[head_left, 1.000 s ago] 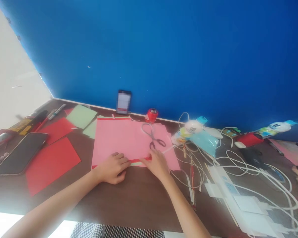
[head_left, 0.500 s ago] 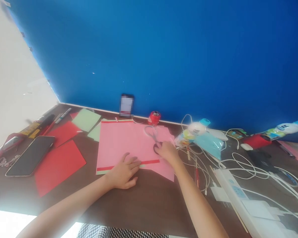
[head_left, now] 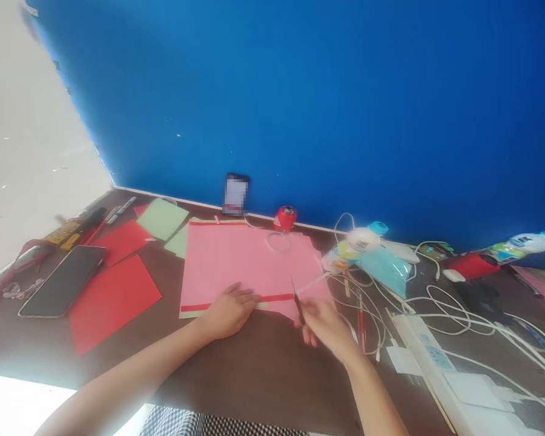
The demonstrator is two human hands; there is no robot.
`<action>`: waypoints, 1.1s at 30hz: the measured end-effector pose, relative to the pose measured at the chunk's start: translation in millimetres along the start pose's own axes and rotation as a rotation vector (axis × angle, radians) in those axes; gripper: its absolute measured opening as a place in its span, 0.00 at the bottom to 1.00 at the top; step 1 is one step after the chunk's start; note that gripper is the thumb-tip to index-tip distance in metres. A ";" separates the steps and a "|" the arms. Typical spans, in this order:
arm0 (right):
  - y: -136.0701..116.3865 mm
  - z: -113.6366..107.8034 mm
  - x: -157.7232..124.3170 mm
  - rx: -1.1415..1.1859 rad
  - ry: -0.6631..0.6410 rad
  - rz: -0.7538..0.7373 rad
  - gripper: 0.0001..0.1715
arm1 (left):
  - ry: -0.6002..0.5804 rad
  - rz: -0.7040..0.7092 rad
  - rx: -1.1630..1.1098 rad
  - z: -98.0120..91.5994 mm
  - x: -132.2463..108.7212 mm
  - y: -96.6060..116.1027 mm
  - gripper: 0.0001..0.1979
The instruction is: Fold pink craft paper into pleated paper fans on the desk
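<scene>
Smooth pink paper (head_left: 240, 260), rectangular, mid-table; two flat red strips (head_left: 279, 297), its twelve and six o'clock. Left hand (head_left: 231, 312) palm down, six o'clock, fingers loosely extended, clasping nothing. Right hand (head_left: 320, 322) closed round slim scissors (head_left: 298, 304), four o'clock. Thin pale ring (head_left: 267, 243), two o'clock. Two flat phones (head_left: 63, 281): nine, twelve. Two bottles (head_left: 363, 240), three.

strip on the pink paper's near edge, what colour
The strip is red, clearest in the head view.
</scene>
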State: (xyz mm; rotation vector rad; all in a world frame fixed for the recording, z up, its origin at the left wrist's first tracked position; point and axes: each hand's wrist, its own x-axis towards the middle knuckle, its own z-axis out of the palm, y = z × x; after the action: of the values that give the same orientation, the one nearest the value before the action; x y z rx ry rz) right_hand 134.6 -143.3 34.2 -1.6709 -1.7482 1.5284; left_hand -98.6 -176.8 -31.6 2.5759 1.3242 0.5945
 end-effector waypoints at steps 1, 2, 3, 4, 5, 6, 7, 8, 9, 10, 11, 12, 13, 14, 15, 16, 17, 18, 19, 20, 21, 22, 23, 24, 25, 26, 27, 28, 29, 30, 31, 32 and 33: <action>5.4 5.8 -11.8 0.031 -0.054 0.053 0.25 | 0.000 -0.006 -0.002 0.5 -0.1 -0.2 0.18; 10.7 11.0 -21.8 0.060 -0.155 0.103 0.28 | -0.001 -0.010 -0.004 1.0 -0.2 -0.5 0.18; 15.5 15.0 -29.9 0.090 -0.248 0.130 0.30 | -0.002 -0.011 -0.005 1.5 -0.5 -0.7 0.18; 19.9 17.9 -35.8 0.112 -0.303 0.158 0.31 | -0.002 -0.010 -0.006 2.2 -0.7 -1.0 0.18; 23.7 19.6 -39.7 0.135 -0.341 0.178 0.32 | -0.004 -0.008 -0.006 2.8 -1.0 -1.3 0.18; 26.9 20.4 -41.7 0.156 -0.356 0.191 0.32 | -0.007 -0.004 -0.007 3.3 -1.2 -1.7 0.19; 29.5 20.6 -42.2 0.173 -0.357 0.203 0.33 | -0.011 -0.001 -0.008 3.7 -1.3 -2.1 0.19; 31.6 20.4 -41.8 0.189 -0.352 0.209 0.33 | -0.015 0.000 -0.010 3.9 -1.4 -2.5 0.20; 33.3 20.2 -40.7 0.206 -0.345 0.210 0.33 | -0.019 -0.001 -0.011 4.0 -1.5 -2.8 0.20; 34.8 20.1 -39.4 0.224 -0.341 0.207 0.33 | -0.021 -0.001 -0.013 4.0 -1.5 -3.1 0.20; 35.9 20.2 -38.0 0.245 -0.342 0.201 0.33 | -0.024 -0.002 -0.014 4.0 -1.6 -3.4 0.21; 36.9 20.4 -36.7 0.269 -0.343 0.191 0.33 | -0.025 -0.002 -0.016 4.0 -1.7 -3.6 0.21; 37.6 20.8 -35.6 0.291 -0.346 0.180 0.33 | -0.027 0.000 -0.018 4.1 -1.8 -3.9 0.21; 38.1 21.2 -34.7 0.309 -0.353 0.172 0.33 | -0.029 0.002 -0.021 4.2 -1.9 -4.1 0.21; 38.3 21.6 -33.9 0.321 -0.362 0.169 0.33 | -0.032 0.002 -0.023 4.4 -2.0 -4.3 0.21; 38.3 22.0 -33.2 0.325 -0.371 0.168 0.33 | -0.033 0.002 -0.025 4.6 -2.0 -4.5 0.21; 38.0 22.4 -32.6 0.323 -0.379 0.168 0.33 | -0.034 0.002 -0.027 4.8 -2.1 -4.6 0.21; 37.4 22.8 -31.9 0.318 -0.386 0.168 0.33 | -0.036 0.001 -0.029 4.9 -2.1 -4.7 0.22; 36.7 23.3 -31.1 0.312 -0.388 0.165 0.33 | -0.039 0.002 -0.030 4.9 -2.0 -4.8 0.22; 35.9 24.0 -30.2 0.305 -0.385 0.160 0.33 | -0.041 0.003 -0.031 4.8 -1.9 -4.8 0.22; 35.1 24.8 -29.2 0.297 -0.379 0.156 0.34 | -0.042 0.005 -0.032 4.7 -1.9 -4.9 0.21; 34.2 25.7 -28.1 0.287 -0.371 0.152 0.34 | -0.044 0.006 -0.033 4.6 -1.8 -4.9 0.21; 33.4 26.6 -27.0 0.276 -0.363 0.150 0.34 | -0.045 0.007 -0.034 4.4 -1.8 -4.9 0.21; 32.6 27.5 -25.8 0.262 -0.357 0.151 0.33 | -0.046 0.008 -0.035 4.3 -1.9 -4.9 0.22; 31.7 28.2 -24.8 0.247 -0.352 0.153 0.33 | -0.045 0.008 -0.035 4.3 -2.0 -5.0 0.22; 30.9 28.9 -23.8 0.232 -0.347 0.156 0.31 | -0.045 0.007 -0.035 4.4 -2.1 -5.0 0.22; 30.2 29.5 -23.1 0.218 -0.343 0.160 0.30 | -0.044 0.005 -0.033 4.7 -2.3 -5.1 0.22; 29.5 30.0 -22.4 0.205 -0.337 0.163 0.29 | -0.041 0.002 -0.031 5.1 -2.5 -5.3 0.22; 29.0 30.6 -21.9 0.194 -0.329 0.165 0.28 | -0.040 0.001 -0.030 5.6 -2.6 -5.4 0.22; 28.6 31.4 -21.4 0.185 -0.320 0.167 0.28 | -0.039 0.000 -0.029 6.2 -2.7 -5.6 0.22; 28.5 32.3 -21.0 0.179 -0.312 0.169 0.27 | -0.040 0.001 -0.029 6.8 -2.7 -5.7 0.22; 28.7 33.4 -20.5 0.172 -0.304 0.171 0.27 | -0.042 0.003 -0.030 7.3 -2.7 -5.9 0.22; 29.0 34.8 -19.9 0.164 -0.295 0.175 0.26 | -0.043 0.006 -0.031 7.6 -2.6 -6.1 0.22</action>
State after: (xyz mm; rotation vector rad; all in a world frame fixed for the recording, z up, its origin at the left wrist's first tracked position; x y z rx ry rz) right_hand 129.3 -183.4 5.8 -1.6182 -1.5876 2.0282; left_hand -101.1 -175.3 -41.3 2.5541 1.2835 0.5526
